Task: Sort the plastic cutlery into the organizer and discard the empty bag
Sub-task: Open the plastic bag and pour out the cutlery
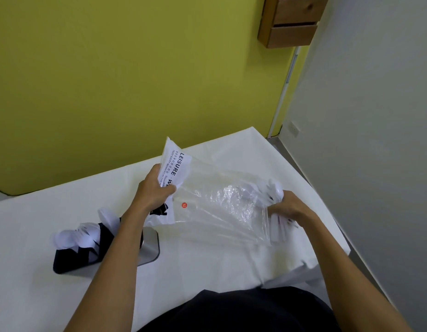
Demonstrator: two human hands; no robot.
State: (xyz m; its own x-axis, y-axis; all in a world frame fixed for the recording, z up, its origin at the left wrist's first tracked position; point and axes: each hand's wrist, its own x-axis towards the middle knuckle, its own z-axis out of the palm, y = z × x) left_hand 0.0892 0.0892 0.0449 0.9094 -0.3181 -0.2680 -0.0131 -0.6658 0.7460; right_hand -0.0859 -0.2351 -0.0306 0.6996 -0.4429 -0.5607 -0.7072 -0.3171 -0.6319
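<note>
A clear plastic bag with a white printed header and a small red sticker is stretched above the table between both hands. My left hand grips the header end. My right hand grips the other end, bunched together with several white plastic cutlery pieces that stick out above and below its fingers. To the left stands a black organizer holding several white spoons, with their bowls pointing up. My left forearm hides part of it.
A white cloth covers the table, whose right edge runs diagonally past my right arm. A silver metal base sits beside the organizer. A yellow-green wall is behind, and a wooden drawer unit hangs at top right.
</note>
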